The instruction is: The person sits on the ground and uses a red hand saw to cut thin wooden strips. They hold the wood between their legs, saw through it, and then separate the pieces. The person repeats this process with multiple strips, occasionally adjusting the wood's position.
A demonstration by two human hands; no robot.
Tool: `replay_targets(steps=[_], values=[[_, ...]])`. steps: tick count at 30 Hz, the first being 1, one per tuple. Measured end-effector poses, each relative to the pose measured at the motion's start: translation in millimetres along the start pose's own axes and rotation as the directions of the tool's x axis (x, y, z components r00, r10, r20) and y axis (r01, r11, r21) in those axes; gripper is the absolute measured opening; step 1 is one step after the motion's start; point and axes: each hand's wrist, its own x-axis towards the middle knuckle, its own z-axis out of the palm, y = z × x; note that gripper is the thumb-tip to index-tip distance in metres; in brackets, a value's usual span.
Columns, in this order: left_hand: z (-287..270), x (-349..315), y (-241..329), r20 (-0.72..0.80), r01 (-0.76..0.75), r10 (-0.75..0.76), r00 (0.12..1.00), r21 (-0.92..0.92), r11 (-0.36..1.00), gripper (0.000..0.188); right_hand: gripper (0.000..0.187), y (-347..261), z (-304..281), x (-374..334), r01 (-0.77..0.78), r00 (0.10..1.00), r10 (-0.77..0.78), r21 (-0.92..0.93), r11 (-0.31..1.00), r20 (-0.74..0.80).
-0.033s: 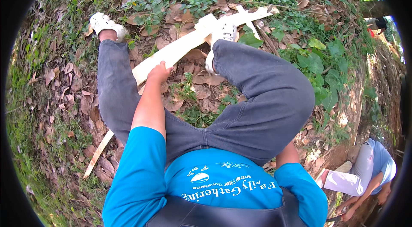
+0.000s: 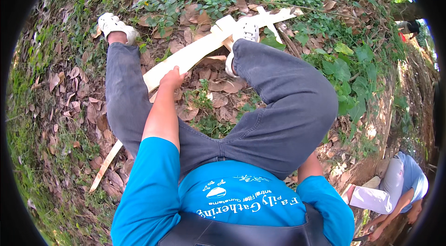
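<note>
A long, flat pale strip (image 2: 179, 62), cream-coloured and board-like, slants across the leaf litter between my feet. My left hand (image 2: 173, 78) is closed on its near edge, close to the left end. Other pale pieces (image 2: 225, 24) lie across it farther up, some crossing at an angle. My right white shoe (image 2: 246, 32) rests against or on these pieces; I cannot tell which. Only part of my right forearm (image 2: 311, 167) shows; the right hand itself is hidden behind my bent right leg (image 2: 288, 97).
A narrow pale strip (image 2: 106, 166) lies at the left beside my left leg. Dry leaves (image 2: 74, 83) and low green plants (image 2: 341, 69) cover the ground. Another person (image 2: 395, 185) is bent over at the lower right. A dark log (image 2: 406, 10) lies at the upper right.
My right shoe has slid slightly to the right, and my right knee has shifted a little to the left. The left hand stays where it was on the strip.
</note>
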Motion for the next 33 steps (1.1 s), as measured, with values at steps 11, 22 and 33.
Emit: replay_targets(steps=[11, 22, 33], values=[[2, -1, -15, 0.002, -0.115, 0.115, 0.993, -0.056, 0.992, 0.072, 0.03, -167, 80, 137, 0.394, 0.918, -0.384, -0.34, 0.854, 0.1], [6, 16, 48, -0.237, -0.116, 0.134, 0.962, 0.087, 0.989, 0.061, 0.025, -60, 43, 85, 0.326, 0.943, -0.333, -0.172, 0.93, -0.013], [22, 73, 2, -0.051, -0.364, 0.36, 0.931, -0.11, 0.925, 0.037, 0.023, 125, -16, -114, -0.089, 0.87, 0.042, -0.072, 0.994, -0.491]])
